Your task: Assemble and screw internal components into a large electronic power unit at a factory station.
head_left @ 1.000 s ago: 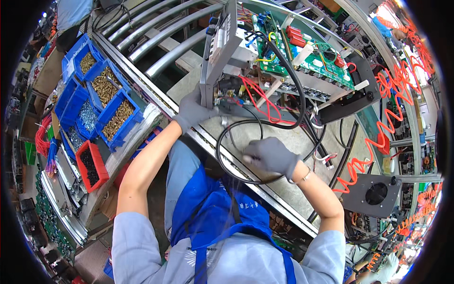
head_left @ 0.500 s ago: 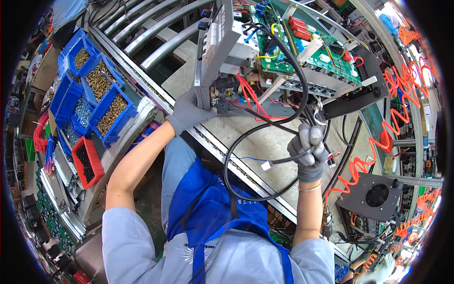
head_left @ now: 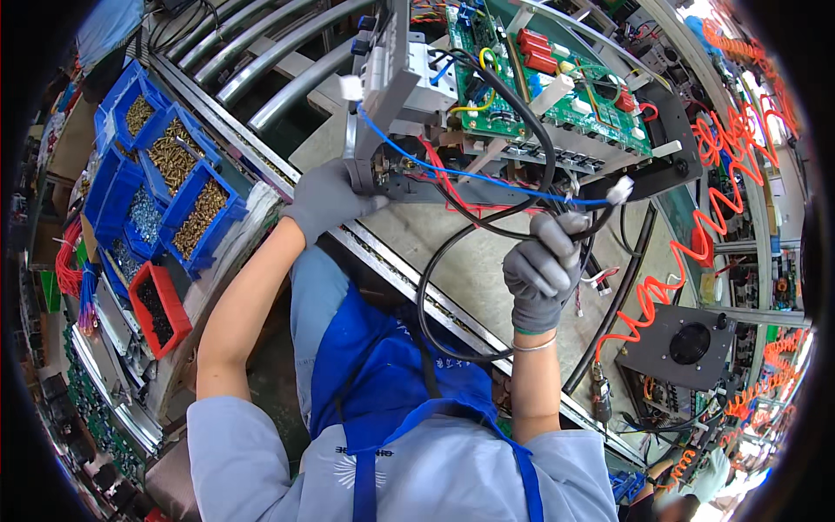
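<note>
A partly open electrical unit stands before me, with a green circuit board (head_left: 584, 117) and a grey front panel (head_left: 396, 91). My gloved left hand (head_left: 335, 202) grips the panel's lower corner, its thumb pointing right and the other fingers partly hidden. In my gloved right hand (head_left: 544, 265), closed in front of the unit, is a black cable (head_left: 422, 300) that hangs in a big loop. A thin blue wire (head_left: 487, 180) stretches across the unit's front, between a white connector (head_left: 620, 190) above my right hand and another white plug near the panel's top.
Blue bins (head_left: 204, 217) of brass and silver screws and a red bin (head_left: 160, 309) of black ones sit at the left. Metal rollers (head_left: 291, 78) lie beyond. At right hang a coiled orange hose (head_left: 639, 317) and a screwdriver-like tool (head_left: 602, 393), beside a grey fan unit (head_left: 678, 346).
My right hand has shifted slightly left and up and turned, with the cable still in it. The blue wire now spans the unit's front. My left hand stays at the panel corner.
</note>
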The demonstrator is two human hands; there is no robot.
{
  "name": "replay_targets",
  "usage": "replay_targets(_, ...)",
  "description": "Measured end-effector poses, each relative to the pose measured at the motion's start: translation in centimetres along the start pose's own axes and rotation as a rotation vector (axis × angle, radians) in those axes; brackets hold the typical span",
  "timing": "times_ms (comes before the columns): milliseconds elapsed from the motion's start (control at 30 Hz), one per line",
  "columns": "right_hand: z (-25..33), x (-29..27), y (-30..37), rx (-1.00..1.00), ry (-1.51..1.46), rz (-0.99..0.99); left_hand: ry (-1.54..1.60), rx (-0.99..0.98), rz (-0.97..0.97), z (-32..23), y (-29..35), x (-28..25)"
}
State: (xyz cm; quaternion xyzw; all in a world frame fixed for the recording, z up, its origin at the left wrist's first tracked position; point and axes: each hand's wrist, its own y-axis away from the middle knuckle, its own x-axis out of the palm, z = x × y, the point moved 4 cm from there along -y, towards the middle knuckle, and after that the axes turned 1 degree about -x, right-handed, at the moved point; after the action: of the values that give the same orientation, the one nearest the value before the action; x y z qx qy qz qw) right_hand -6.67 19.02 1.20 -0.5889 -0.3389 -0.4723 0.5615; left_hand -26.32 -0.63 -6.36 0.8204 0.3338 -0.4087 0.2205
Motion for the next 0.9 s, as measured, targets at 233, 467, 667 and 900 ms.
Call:
replay_targets(233,-3.8,-2.7,6.6,0.311,0.682,-0.395,1.03,0.07,-0.089,-6.4,8.7,-3.6)
replay_targets(467,-12.7,-7.7,6.9,0.168,-0.415,-0.659,1.355,0.309,-0.199,-7.8,10.8,1.9)
replay_targets(667,-9.1,-9.3,2.9,0.089,-0.322,-0.458,0.827,0.094,-0.405,-7.1,11.1,-0.5)
replay_targets(900,-7.0,-11.1,-4.8,0.018,-0.288,-0.387,-0.039,-0.15,-0.339,-1.5,5.5,3.6)
